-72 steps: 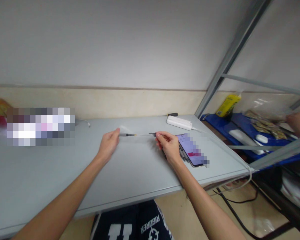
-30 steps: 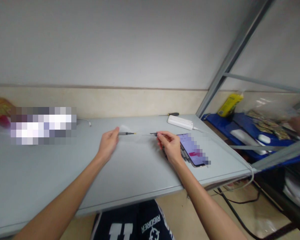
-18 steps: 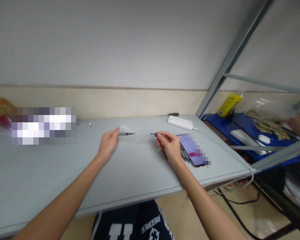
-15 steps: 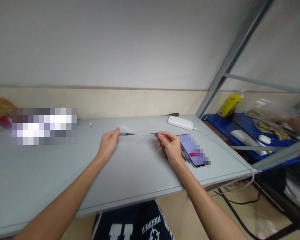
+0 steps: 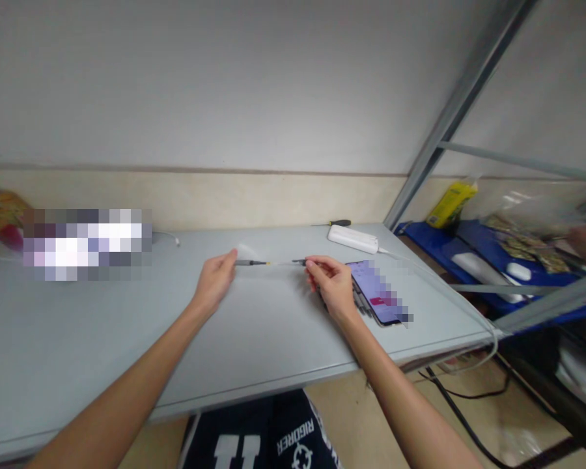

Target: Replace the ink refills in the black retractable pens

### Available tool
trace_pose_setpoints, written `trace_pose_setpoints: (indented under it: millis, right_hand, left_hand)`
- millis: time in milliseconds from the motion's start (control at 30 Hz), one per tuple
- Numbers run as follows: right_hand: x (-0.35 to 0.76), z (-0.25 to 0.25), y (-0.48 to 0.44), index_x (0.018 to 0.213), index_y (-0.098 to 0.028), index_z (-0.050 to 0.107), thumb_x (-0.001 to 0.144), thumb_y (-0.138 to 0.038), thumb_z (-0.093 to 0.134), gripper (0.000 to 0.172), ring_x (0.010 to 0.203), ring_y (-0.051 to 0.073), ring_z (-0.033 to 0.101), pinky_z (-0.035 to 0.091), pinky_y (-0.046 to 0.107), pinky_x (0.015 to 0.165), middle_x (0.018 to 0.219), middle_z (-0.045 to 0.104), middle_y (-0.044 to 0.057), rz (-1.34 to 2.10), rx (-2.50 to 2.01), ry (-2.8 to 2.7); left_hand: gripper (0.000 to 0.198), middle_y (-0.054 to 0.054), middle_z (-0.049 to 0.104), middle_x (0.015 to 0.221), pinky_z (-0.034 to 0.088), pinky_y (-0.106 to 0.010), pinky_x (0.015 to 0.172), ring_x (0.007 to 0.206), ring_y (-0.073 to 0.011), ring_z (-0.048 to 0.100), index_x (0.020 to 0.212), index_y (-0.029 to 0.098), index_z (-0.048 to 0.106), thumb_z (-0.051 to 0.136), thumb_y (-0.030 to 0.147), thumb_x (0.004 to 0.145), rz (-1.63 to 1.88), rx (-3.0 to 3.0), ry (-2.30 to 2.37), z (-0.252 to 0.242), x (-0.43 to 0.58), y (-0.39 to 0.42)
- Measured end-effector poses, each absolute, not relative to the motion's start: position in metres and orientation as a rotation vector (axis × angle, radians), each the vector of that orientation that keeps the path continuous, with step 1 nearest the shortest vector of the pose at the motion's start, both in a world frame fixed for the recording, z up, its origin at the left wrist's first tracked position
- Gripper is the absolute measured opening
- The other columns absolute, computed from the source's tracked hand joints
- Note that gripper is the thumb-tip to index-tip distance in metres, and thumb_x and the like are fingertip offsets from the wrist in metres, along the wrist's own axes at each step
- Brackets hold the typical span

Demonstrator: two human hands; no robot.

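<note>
My left hand (image 5: 215, 281) is closed around a grey pen-shaped piece (image 5: 251, 262), which lies level and points right, with a dark section and a small yellowish tip. My right hand (image 5: 333, 281) pinches a short dark piece (image 5: 299, 262) that points left toward it. A faint pale line shows in the space between the two, too thin to make out. Under and beside my right hand lie several dark and grey slim pieces (image 5: 364, 303), partly hidden by the hand. Right of them rests a phone (image 5: 371, 286) with its screen lit, partly blurred.
Behind my right hand, a white power strip (image 5: 353, 239) lies with its cable running off the right edge. A black and yellow screwdriver (image 5: 339, 223) is near the wall. A metal frame (image 5: 434, 143) and a yellow packet (image 5: 452, 203) stand right; a white cable end (image 5: 177, 241) lies left.
My left hand has moved slightly right, bringing the grey piece a little nearer to the dark one. My right hand is nearly still, keeping its pinch.
</note>
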State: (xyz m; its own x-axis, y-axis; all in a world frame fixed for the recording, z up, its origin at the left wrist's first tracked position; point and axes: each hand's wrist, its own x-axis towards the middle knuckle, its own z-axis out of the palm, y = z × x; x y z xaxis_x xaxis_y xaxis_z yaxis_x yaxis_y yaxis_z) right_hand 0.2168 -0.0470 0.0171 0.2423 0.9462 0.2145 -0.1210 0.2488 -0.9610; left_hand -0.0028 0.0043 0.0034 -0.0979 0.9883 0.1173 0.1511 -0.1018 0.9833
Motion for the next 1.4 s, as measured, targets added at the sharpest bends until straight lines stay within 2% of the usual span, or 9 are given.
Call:
trace_pose_setpoints:
  millis: [433,567,767,833,933,1033,1167,1300,1400]
  right_hand:
    - [0.213,0.014,-0.048,0.081,-0.014,0.067,0.064,-0.038,0.073,0.030,0.058,0.016,0.064,0.046,0.022,0.044,0.063,0.067,0.004,1.100,-0.988,-1.166]
    - [0.213,0.016,-0.051,0.064,-0.014,0.062,0.073,-0.045,0.064,0.032,0.042,0.011,0.053,0.041,0.022,0.042,0.049,0.060,0.000,0.955,-1.127,-1.263]
    - [0.213,0.017,-0.055,0.040,-0.015,0.053,0.087,-0.048,0.041,0.058,0.037,0.009,0.044,0.036,0.022,0.046,0.035,0.045,-0.001,0.552,-1.355,-1.534]
    - [0.213,0.017,-0.056,0.050,-0.014,0.060,0.087,-0.048,0.042,0.053,0.041,0.010,0.047,0.037,0.022,0.047,0.041,0.051,0.000,0.544,-1.328,-1.542]
    - [0.214,0.015,-0.054,0.088,-0.014,0.069,0.079,-0.042,0.056,0.032,0.054,0.013,0.056,0.040,0.021,0.048,0.060,0.063,0.002,0.565,-1.240,-1.510]
    - [0.213,0.012,-0.053,0.104,-0.016,0.064,0.074,-0.036,0.062,0.036,0.054,0.012,0.056,0.041,0.021,0.046,0.071,0.066,0.003,0.605,-1.204,-1.488]
    - [0.213,0.011,-0.053,0.079,-0.014,0.067,0.079,-0.039,0.056,0.027,0.043,0.010,0.049,0.040,0.021,0.043,0.057,0.061,0.001,0.694,-1.207,-1.491]
    - [0.213,0.013,-0.054,0.053,-0.015,0.058,0.086,-0.046,0.044,0.048,0.040,0.009,0.046,0.037,0.021,0.044,0.044,0.052,0.000,0.685,-1.271,-1.546]
    - [0.213,0.013,-0.055,0.066,-0.014,0.064,0.087,-0.045,0.043,0.043,0.045,0.010,0.051,0.039,0.021,0.047,0.049,0.056,0.000,0.652,-1.275,-1.569]
  left_hand:
    - [0.046,0.005,0.034,0.046,0.024,-0.023,0.046,0.044,-0.0084,0.030,0.053,0.019,0.037,0.041,0.052,0.084,0.992,1.608,1.138,0.001,0.001,-0.001]
    - [0.038,0.005,0.040,0.049,0.028,-0.022,0.049,0.047,-0.0080,0.035,0.060,0.018,0.043,0.048,0.048,0.083,1.045,1.670,1.026,0.004,0.002,-0.004]
    - [0.026,0.004,0.049,0.052,0.033,-0.022,0.052,0.050,-0.0084,0.043,0.072,0.017,0.051,0.063,0.040,0.074,1.155,1.434,0.898,0.006,0.005,-0.005]
    - [0.026,0.004,0.050,0.054,0.034,-0.021,0.053,0.052,-0.0083,0.045,0.070,0.017,0.051,0.067,0.037,0.071,1.183,1.294,0.856,0.008,0.005,-0.005]
    - [0.025,0.004,0.050,0.053,0.034,-0.021,0.052,0.052,-0.0079,0.046,0.067,0.017,0.050,0.070,0.033,0.068,1.202,1.145,0.805,0.009,0.004,-0.004]
    - [0.024,0.004,0.049,0.052,0.034,-0.020,0.052,0.052,-0.0076,0.046,0.066,0.016,0.051,0.071,0.030,0.067,1.203,1.099,0.795,0.011,0.003,-0.004]
    - [0.024,0.003,0.051,0.052,0.035,-0.020,0.053,0.052,-0.0079,0.047,0.066,0.016,0.052,0.071,0.029,0.067,1.190,1.106,0.791,0.011,0.003,-0.005]
    - [0.024,0.002,0.054,0.055,0.038,-0.021,0.056,0.055,-0.0085,0.050,0.069,0.016,0.053,0.073,0.028,0.066,1.167,1.116,0.782,0.011,0.003,-0.006]
    - [0.024,0.002,0.055,0.055,0.038,-0.021,0.056,0.055,-0.0088,0.051,0.069,0.016,0.053,0.073,0.029,0.065,1.163,1.113,0.791,0.012,0.004,-0.007]
